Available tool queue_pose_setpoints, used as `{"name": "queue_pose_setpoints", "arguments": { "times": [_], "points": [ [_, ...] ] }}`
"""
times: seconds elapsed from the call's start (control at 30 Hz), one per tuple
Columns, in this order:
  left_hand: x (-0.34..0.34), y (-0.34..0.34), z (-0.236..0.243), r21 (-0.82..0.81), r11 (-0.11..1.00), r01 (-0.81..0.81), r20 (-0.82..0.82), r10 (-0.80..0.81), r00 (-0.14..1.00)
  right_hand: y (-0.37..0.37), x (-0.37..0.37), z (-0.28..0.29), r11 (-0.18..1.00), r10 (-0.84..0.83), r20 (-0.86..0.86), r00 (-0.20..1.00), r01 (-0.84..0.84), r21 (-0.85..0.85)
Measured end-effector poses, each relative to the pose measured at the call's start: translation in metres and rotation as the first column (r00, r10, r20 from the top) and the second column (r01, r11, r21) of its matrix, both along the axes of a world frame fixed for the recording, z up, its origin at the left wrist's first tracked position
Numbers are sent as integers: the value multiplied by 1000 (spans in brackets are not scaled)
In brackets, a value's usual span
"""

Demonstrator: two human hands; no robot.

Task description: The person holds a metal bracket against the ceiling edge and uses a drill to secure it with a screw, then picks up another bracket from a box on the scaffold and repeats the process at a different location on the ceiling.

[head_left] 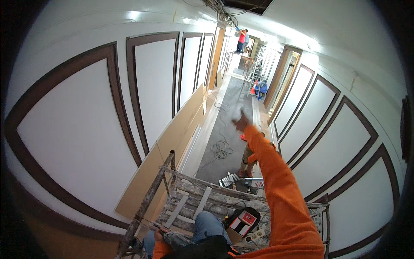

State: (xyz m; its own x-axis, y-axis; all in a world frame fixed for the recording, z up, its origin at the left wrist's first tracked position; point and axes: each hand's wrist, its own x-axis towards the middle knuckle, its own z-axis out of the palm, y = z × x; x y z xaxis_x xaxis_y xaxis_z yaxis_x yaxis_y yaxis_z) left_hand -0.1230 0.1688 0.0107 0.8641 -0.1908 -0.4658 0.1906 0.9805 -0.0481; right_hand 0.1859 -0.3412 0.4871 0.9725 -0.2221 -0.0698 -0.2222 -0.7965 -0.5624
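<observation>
White corridor walls (77,125) with dark brown rectangular mouldings are curving along both sides of the frame, bounding a long grey floor strip (211,134) that is narrowing toward the upper centre. Paint-spattered and slatted, a scaffold platform (220,198) is filling the lower centre, metal rails edging its left and right. One wide tan flat board (172,138) is leaning along the left wall. Past the platform's far edge, a co-worker (249,162) is standing partly hidden behind the orange sleeve (286,190). At lower centre-right, a black bag with a red box (246,218) is taking up room beside the blue-jeaned knee (209,224). Lower left of centre, the left hand (159,234) is grasping a grey drill-shaped power tool (177,239) near the left rail. Near mid-frame, the blurred right hand (242,122) is hovering beyond that far edge, fingers spread, released.
</observation>
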Motion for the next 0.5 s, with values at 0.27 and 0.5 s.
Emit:
{"name": "queue_pose_setpoints", "arguments": {
  "times": [0.27,0.5],
  "points": [
    [-27,33,19,289,946,-146,118,116,986,-3,80,141,966,-45,231,972,101,-237],
    [-27,26,31,330,927,-181,64,169,984,211,-72,-118,761,648,10,762,-648,33]
  ]
}}
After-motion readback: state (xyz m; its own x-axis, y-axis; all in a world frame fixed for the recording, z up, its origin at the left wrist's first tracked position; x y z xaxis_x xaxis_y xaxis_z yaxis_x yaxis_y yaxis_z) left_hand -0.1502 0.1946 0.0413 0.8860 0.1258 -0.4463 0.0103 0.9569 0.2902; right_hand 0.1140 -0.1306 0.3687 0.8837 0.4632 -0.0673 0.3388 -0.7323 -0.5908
